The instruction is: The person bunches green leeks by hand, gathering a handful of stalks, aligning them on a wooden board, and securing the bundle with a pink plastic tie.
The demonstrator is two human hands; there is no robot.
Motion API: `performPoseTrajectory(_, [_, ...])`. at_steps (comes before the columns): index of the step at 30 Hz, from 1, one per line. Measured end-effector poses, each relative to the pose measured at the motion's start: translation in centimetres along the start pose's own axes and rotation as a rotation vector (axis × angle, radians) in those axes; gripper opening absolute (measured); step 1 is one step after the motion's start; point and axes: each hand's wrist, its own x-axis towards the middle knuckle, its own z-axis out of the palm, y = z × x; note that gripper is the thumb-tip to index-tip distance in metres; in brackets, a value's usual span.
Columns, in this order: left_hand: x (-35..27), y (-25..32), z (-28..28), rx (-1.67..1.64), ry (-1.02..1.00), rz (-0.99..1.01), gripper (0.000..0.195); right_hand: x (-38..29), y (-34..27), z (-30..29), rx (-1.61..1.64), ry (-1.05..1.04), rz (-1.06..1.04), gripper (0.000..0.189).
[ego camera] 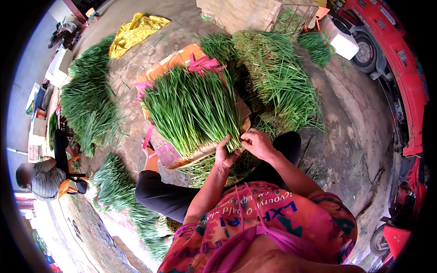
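A thick layer of long green stalks, which look like garlic chives [191,105], lies on a low board-topped stand [164,145]. Its pale stem ends face me. At the right-hand end of the layer, my left hand [226,155] grips a small bunch of stems, thumb on top and fingers curled below. Just right of it, my right hand [258,144] has thumb and forefinger drawn together at the edge of those stems. Whether a stalk is pinched there is too small to tell. Pink strips [205,65] stick out from beneath the chives on the far side.
Large chive heaps lie on the concrete floor at right [273,75] and left [88,92]. Tied bundles [112,184] rest at lower left. A yellow sheet [136,32] lies beyond. A seated person [47,177] is at far left; a red vehicle [392,51] stands at right.
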Motion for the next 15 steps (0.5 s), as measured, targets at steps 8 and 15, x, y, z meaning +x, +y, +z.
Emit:
performPoseTrajectory(8, [0.7, -0.3, -0.8, 0.117, 0.194, -0.002, 0.030, 0.0, -0.2, -0.2, 0.095, -0.061, -0.138, 0.009])
performPoseTrajectory(15, [0.6, -0.3, -0.4, 0.035, 0.075, -0.066, 0.034, 1.7, 0.3, -2.4, 0.423, -0.116, 0.203, 0.015])
